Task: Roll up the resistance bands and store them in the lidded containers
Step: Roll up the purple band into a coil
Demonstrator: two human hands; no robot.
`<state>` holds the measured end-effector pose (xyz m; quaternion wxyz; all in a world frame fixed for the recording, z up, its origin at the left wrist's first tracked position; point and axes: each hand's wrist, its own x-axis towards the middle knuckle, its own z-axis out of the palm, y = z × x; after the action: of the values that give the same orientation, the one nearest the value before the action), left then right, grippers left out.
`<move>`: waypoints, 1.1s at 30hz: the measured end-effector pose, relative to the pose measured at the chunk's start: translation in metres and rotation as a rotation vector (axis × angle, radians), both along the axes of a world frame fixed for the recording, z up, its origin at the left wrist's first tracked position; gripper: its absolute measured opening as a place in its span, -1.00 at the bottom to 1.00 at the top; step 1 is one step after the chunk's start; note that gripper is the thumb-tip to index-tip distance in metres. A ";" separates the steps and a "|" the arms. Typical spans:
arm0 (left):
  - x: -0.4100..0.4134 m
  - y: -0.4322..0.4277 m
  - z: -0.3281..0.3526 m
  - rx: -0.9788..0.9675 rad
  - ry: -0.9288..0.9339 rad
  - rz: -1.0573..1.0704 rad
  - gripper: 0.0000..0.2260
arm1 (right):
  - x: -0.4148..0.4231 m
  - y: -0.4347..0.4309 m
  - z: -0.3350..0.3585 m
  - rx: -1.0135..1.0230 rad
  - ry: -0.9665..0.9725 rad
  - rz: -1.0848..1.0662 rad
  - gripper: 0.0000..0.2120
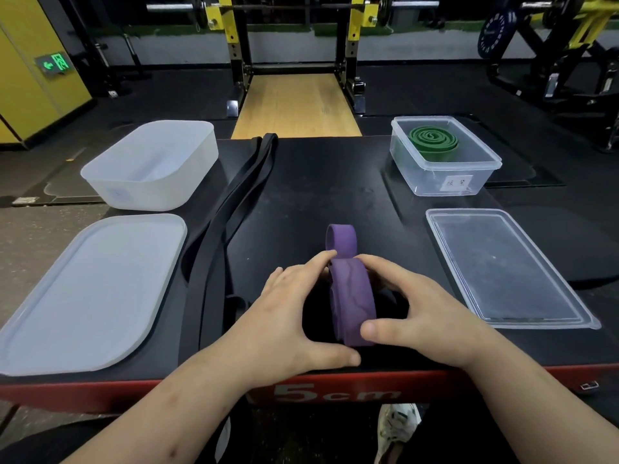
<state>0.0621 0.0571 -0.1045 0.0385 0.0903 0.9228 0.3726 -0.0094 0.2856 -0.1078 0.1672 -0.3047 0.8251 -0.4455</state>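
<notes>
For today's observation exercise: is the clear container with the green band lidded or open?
Open. The clear container has no lid on; a clear lid lies flat on the table beside it.

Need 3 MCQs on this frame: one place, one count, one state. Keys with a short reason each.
1. Where is the green band?
A. on the floor
B. in the clear container
C. in a hand

2. How many lids lie off their containers?
A. one
B. two
C. three

3. The purple band is:
A. flat and untouched
B. stored away
C. partly rolled, gripped by both hands

Key:
1 B: its coil sits inside the clear container at far right.
2 B: the frosted lid and the clear lid both lie flat on the table.
3 C: the left hand and right hand hold its roll, with a loop sticking out ahead.
</notes>
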 end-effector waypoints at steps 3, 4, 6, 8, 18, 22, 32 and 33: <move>-0.001 0.001 0.000 -0.007 0.034 0.015 -0.12 | 0.000 0.000 -0.003 0.011 -0.001 -0.006 -0.16; -0.001 0.001 0.001 -0.006 0.042 0.024 -0.16 | 0.000 0.001 -0.004 0.015 0.003 -0.001 -0.15; -0.002 0.001 0.001 0.003 0.050 0.034 -0.21 | -0.002 0.004 -0.004 0.021 0.012 0.032 -0.10; -0.002 0.003 0.001 0.000 0.043 0.030 -0.23 | -0.003 0.007 -0.004 0.039 0.001 0.070 -0.04; -0.004 0.000 -0.004 0.015 0.048 0.026 -0.03 | -0.006 -0.006 -0.006 -0.033 0.007 -0.049 -0.22; -0.004 0.001 -0.004 0.001 0.067 0.057 -0.11 | -0.006 -0.004 -0.008 -0.018 -0.018 -0.025 -0.14; -0.005 0.002 0.001 0.038 0.038 0.052 -0.28 | -0.006 0.001 -0.004 0.061 -0.006 0.069 0.02; -0.005 0.002 0.002 0.036 0.036 0.045 -0.30 | -0.007 0.000 -0.004 0.054 -0.004 0.066 -0.01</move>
<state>0.0574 0.0588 -0.1022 0.0117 0.0768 0.9183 0.3881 -0.0159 0.2861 -0.1114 0.1915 -0.3265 0.8260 -0.4177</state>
